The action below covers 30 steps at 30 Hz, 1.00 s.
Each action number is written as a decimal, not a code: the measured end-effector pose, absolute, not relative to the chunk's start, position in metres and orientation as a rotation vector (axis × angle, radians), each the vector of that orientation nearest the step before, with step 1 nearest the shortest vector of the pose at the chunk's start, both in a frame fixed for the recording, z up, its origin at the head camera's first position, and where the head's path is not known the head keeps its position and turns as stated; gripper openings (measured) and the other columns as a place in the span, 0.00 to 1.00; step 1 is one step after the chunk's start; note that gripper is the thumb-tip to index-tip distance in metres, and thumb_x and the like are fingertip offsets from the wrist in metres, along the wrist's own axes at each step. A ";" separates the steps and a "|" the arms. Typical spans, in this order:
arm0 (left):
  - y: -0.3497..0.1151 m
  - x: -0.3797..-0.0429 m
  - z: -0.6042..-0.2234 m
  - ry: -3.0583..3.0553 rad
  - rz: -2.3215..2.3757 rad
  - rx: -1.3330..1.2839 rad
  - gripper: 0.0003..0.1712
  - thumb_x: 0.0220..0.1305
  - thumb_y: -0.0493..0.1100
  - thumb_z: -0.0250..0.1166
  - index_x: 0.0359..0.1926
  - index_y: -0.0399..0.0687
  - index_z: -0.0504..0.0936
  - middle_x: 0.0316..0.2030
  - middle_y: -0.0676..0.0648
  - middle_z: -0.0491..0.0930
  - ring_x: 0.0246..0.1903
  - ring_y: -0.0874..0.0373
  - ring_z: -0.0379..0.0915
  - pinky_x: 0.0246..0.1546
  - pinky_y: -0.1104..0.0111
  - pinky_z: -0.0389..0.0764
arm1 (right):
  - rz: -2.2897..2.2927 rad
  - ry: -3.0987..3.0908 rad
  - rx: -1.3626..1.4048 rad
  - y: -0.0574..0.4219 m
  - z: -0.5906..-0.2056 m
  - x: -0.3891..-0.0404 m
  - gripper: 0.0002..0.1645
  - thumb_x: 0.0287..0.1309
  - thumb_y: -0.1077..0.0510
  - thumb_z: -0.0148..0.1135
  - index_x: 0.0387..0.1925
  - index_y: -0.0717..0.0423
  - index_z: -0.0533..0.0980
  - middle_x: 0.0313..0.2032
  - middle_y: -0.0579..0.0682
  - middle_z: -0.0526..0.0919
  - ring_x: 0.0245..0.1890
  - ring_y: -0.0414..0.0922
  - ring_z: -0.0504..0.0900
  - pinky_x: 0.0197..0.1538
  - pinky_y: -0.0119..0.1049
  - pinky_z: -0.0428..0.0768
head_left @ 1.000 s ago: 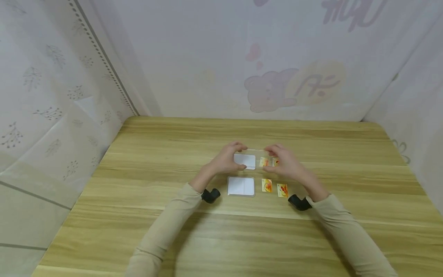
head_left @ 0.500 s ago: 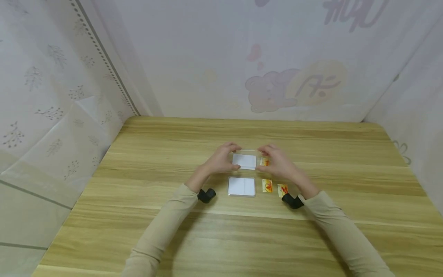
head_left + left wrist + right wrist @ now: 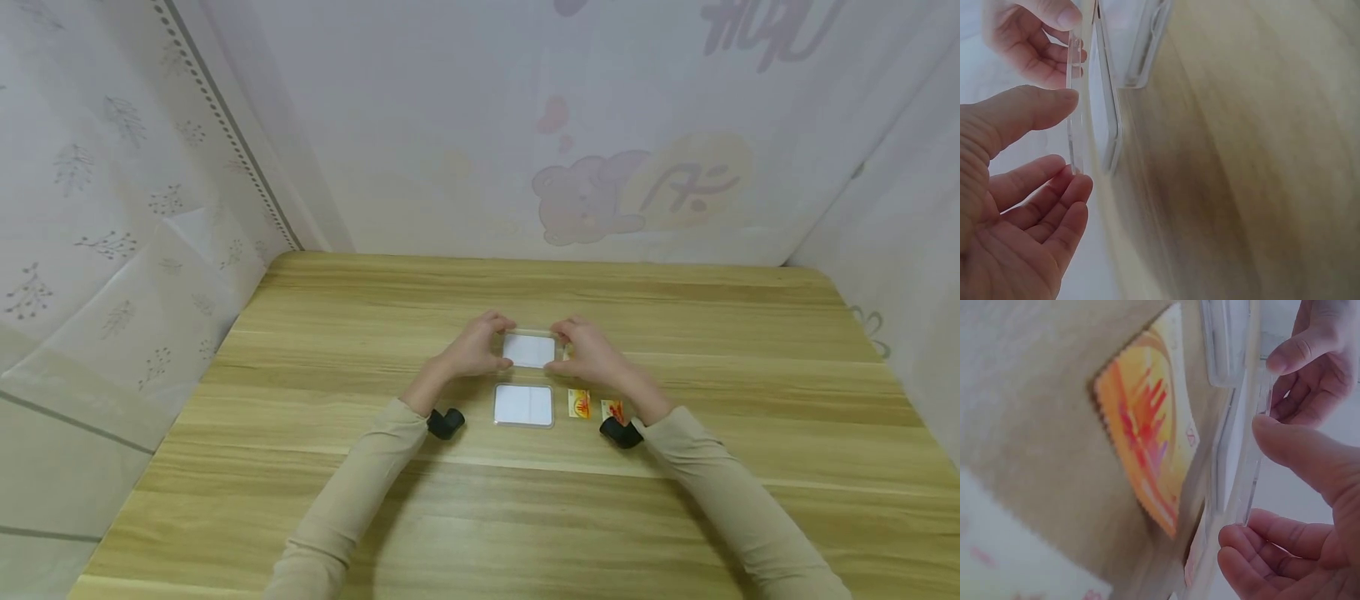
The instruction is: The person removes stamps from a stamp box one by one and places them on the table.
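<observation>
A clear plastic lid (image 3: pixel 1075 140) is held level above the rear case (image 3: pixel 529 351), a shallow clear box with a white insert. My left hand (image 3: pixel 472 347) grips the lid's left edge between thumb and fingers. On the opposite side, my right hand (image 3: pixel 594 355) pinches its right edge the same way. A narrow gap shows between lid and case in the wrist views. Nearer me lies a second clear case (image 3: pixel 523 405) with a white insert. Partly behind my right fingers is a small orange-yellow stamp (image 3: pixel 568 352).
Two more perforated-edged stamps lie right of the front case: a yellow-red one (image 3: pixel 578 403) and another (image 3: pixel 612 409) partly covered by the black wrist camera (image 3: pixel 621 432). The wooden table (image 3: pixel 420 533) meets a patterned curtain (image 3: pixel 420 167) at the back.
Both hands have brought the clear lid left and down, from partly over the rear stamps to over the rear case. The front case and front stamps have stayed put.
</observation>
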<state>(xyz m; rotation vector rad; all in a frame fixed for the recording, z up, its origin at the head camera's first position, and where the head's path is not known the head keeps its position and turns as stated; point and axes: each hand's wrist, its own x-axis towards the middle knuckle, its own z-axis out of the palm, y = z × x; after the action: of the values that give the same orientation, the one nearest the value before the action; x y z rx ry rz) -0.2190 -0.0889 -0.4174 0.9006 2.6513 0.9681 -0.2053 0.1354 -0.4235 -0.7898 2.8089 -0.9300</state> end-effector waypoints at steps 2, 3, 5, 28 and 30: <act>-0.089 -0.220 -0.419 2.650 0.964 0.898 0.34 0.48 0.34 0.71 0.56 0.28 0.71 0.52 0.37 0.72 0.52 0.46 0.68 0.55 0.59 0.69 | -0.906 2.812 -0.785 0.134 -0.425 -0.206 0.38 0.41 0.56 0.75 0.51 0.75 0.71 0.38 0.60 0.75 0.37 0.51 0.73 0.42 0.42 0.75; -0.090 -0.220 -0.419 2.647 0.964 0.894 0.34 0.48 0.34 0.71 0.56 0.27 0.71 0.51 0.37 0.73 0.52 0.46 0.68 0.55 0.59 0.69 | -0.894 2.813 -0.783 0.134 -0.425 -0.206 0.38 0.41 0.56 0.75 0.50 0.75 0.72 0.37 0.59 0.75 0.37 0.51 0.73 0.42 0.42 0.75; -0.090 -0.221 -0.421 2.647 0.958 0.887 0.33 0.48 0.34 0.71 0.56 0.27 0.71 0.51 0.37 0.73 0.52 0.46 0.68 0.56 0.59 0.69 | -0.880 2.814 -0.772 0.133 -0.426 -0.207 0.38 0.41 0.56 0.75 0.50 0.75 0.72 0.37 0.59 0.76 0.38 0.51 0.73 0.42 0.42 0.75; -0.089 -0.224 -0.424 2.641 0.878 0.831 0.33 0.48 0.33 0.70 0.57 0.29 0.71 0.53 0.37 0.72 0.53 0.45 0.68 0.57 0.59 0.68 | -0.814 2.793 -0.744 0.126 -0.426 -0.210 0.34 0.41 0.56 0.76 0.47 0.73 0.74 0.39 0.60 0.76 0.39 0.50 0.74 0.41 0.40 0.76; -0.088 -0.224 -0.424 2.648 0.866 0.834 0.33 0.48 0.33 0.70 0.57 0.29 0.71 0.52 0.37 0.72 0.52 0.46 0.68 0.56 0.59 0.69 | -0.803 2.788 -0.730 0.125 -0.425 -0.209 0.35 0.42 0.56 0.76 0.48 0.74 0.73 0.40 0.60 0.75 0.39 0.50 0.73 0.41 0.40 0.76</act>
<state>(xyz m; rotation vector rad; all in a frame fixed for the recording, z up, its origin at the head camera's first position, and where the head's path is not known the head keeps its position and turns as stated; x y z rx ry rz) -0.2239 -0.0882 -0.4238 0.8343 2.6481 0.8659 -0.2095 0.1251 -0.4251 -0.7302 2.7883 -0.8032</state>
